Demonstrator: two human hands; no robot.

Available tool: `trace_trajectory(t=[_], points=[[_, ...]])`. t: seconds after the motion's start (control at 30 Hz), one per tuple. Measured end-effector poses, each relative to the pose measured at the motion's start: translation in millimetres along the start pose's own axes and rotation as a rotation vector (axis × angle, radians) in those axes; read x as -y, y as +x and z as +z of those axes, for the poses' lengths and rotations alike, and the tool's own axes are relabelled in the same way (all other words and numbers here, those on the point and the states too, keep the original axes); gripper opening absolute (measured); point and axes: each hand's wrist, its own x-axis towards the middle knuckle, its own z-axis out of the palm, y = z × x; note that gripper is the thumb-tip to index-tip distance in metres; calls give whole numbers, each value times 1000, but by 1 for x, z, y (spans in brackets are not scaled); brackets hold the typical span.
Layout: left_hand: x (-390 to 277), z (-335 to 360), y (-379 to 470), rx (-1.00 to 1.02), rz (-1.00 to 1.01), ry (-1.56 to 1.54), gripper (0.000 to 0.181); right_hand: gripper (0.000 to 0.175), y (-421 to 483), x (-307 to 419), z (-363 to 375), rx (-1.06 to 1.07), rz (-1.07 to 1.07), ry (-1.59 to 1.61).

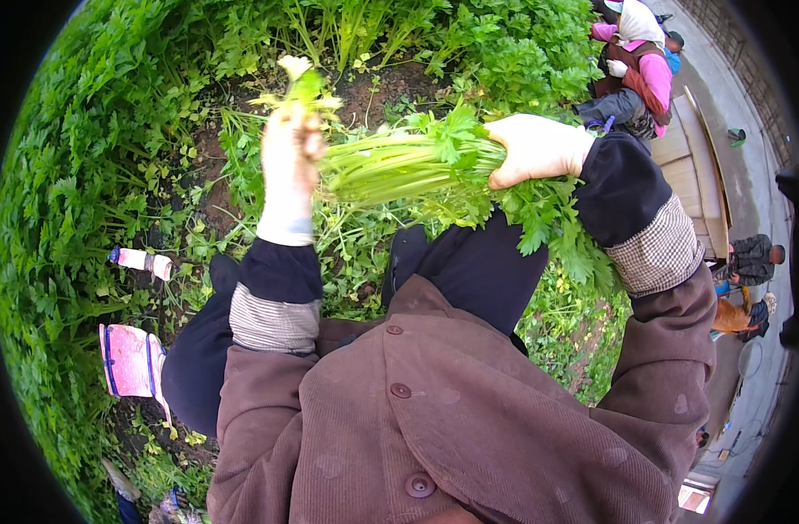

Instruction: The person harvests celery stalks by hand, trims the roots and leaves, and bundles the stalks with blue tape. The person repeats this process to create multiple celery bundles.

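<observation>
My right hand (537,150), in a white glove, grips a bunch of green celery (412,164) around the leafy part. The stalks lie sideways and point left, and leaves hang down below my wrist. My left hand (291,147) is raised at the left of the stalk ends and blurred by motion. Its fingers are closed around a small celery piece (301,88) with yellowish leaves and a pale end. Celery trimmings (347,262) litter the soil under the bunch, around my dark shoes.
Standing celery (65,216) grows densely along the left and top. A pink dotted cloth item (127,360) and a smaller pink item (144,261) lie at the left. Right of me are a crouching person (635,72), a brownish panel (687,170) and other people (750,262) on a grey path.
</observation>
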Motion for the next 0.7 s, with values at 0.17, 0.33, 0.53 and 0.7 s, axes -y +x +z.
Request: trace_trajectory(t=[0.17, 0.33, 0.53, 0.7], points=[[-27, -122, 10, -628, 40, 288, 11, 45, -12, -5, 14, -153, 58, -275], [16, -207, 29, -722, 385, 886, 12, 43, -11, -1, 29, -379, -83, -475], [-3, -203, 11, -911, 102, 1214, 23, 44, -15, -3, 27, -486, -167, -575], [9, -55, -2, 130, -38, 648, 55, 42, -7, 2, 28, -560, -266, -676]])
